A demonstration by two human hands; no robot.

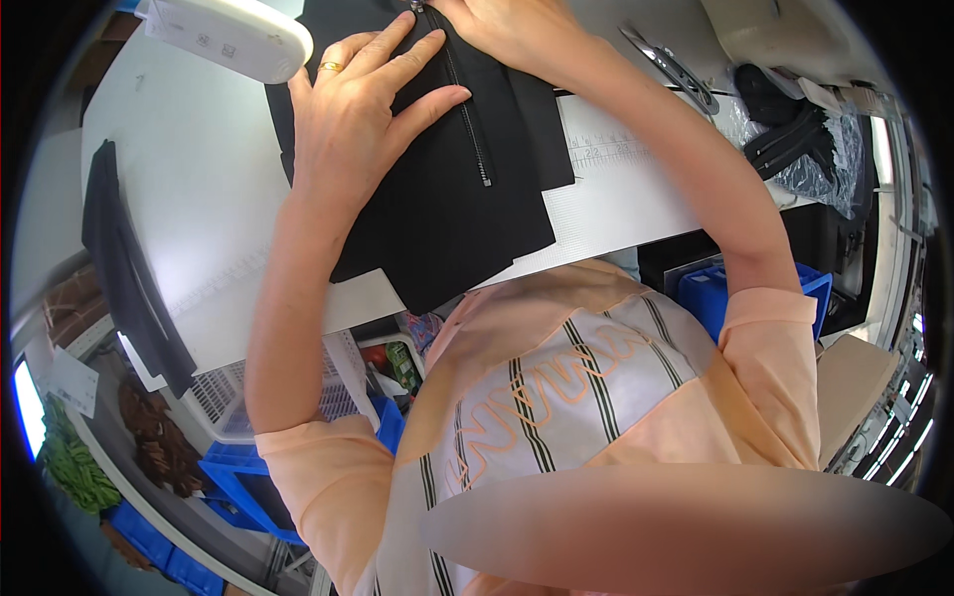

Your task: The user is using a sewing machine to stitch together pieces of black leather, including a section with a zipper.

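Note:
A black fabric piece (pixel 427 223) lies on the white worktop, its lower corner hanging past the near edge. Down its middle runs a zipper (pixel 472 129) with metal teeth. My left hand (pixel 363 109), a ring on one finger, rests flat on the cloth left of the zipper, fingers spread and thumb reaching across toward the teeth. At the top edge my right hand (pixel 512 35) touches the cloth beside the zipper's upper end. Its fingers are mostly cut off by the picture's edge. A small metal part (pixel 416 6) shows between the two hands; its kind is unclear.
A white rounded machine part (pixel 229 38) juts in at upper left. Black fabric strips (pixel 129 263) drape over the worktop's left edge. Black zippers in clear plastic (pixel 805 139) lie at right. Below are a white basket (pixel 224 397) and blue bins (pixel 704 293).

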